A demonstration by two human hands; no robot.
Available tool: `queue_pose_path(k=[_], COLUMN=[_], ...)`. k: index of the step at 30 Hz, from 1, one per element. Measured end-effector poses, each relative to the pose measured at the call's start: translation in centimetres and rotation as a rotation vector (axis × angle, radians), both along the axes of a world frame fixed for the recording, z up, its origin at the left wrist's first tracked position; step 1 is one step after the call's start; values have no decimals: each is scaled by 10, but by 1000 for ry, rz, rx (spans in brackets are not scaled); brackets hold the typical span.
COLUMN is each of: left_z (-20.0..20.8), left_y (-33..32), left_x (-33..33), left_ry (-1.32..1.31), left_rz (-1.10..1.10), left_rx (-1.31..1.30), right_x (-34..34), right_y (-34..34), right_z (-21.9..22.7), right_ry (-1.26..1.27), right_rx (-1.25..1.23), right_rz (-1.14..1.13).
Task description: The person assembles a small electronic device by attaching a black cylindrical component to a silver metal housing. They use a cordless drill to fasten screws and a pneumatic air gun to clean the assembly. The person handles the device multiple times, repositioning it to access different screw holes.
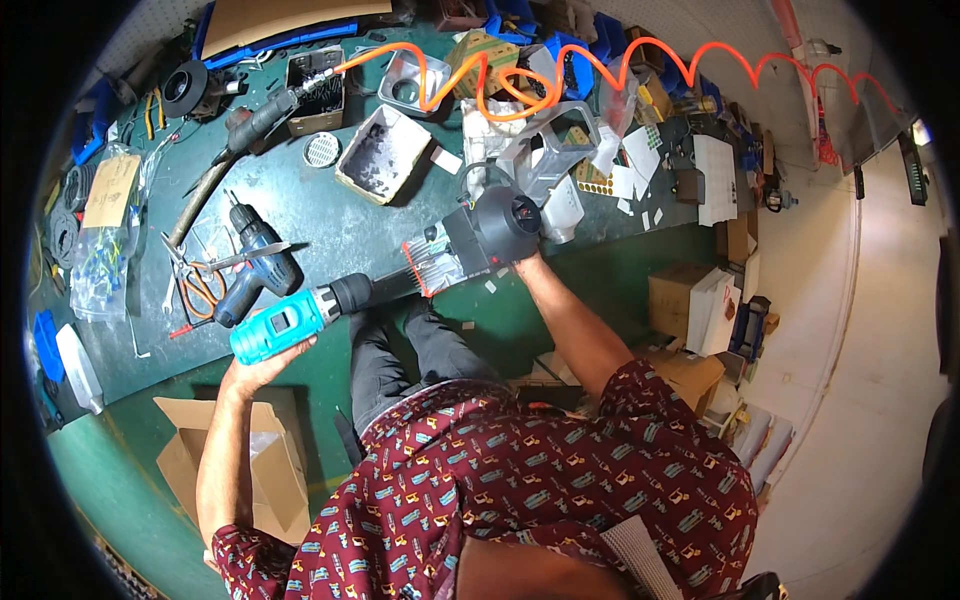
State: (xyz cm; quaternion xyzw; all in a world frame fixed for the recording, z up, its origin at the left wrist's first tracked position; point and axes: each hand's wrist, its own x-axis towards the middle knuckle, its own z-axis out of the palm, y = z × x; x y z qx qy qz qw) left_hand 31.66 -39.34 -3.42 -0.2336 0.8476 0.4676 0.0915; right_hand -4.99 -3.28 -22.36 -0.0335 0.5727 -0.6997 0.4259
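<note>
Held slantwise in front of me, over the table's near edge, is a long power tool (350, 292) with a teal body at its left end and a black shaft. Its right end is a bulky black round housing (508, 224). A clear, orange-edged piece (432, 262) sits between the shaft and that housing. My left hand (268, 366) grips the teal end from beneath, fingers partly hidden. My right hand (530, 266) holds the housing end from below, most of its fingers out of sight behind it.
On the green workbench (330, 225) lie a cordless drill (262, 258), orange-handled scissors (205, 290) and an air blow gun (262, 122) on a coiled orange hose (575, 60). A white box (383, 155) holds dark bits. An open carton (280, 470) stands below left; more boxes (685, 300) stand right.
</note>
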Motion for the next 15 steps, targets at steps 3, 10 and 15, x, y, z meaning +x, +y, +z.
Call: queue_pose_path(k=[3, 10, 15], left_z=[12, 29, 24], left_y=[1, 31, 61], left_x=[-6, -4, 9], left_ry=[-126, -249, -170], left_rz=[94, 410, 596], left_rx=[192, 623, 676], right_x=[3, 5, 7], right_y=[3, 1, -1], right_z=[-1, 2, 6], right_ry=[-5, -2, 7], right_rx=[-1, -25, -56], right_rz=[-9, -32, -46])
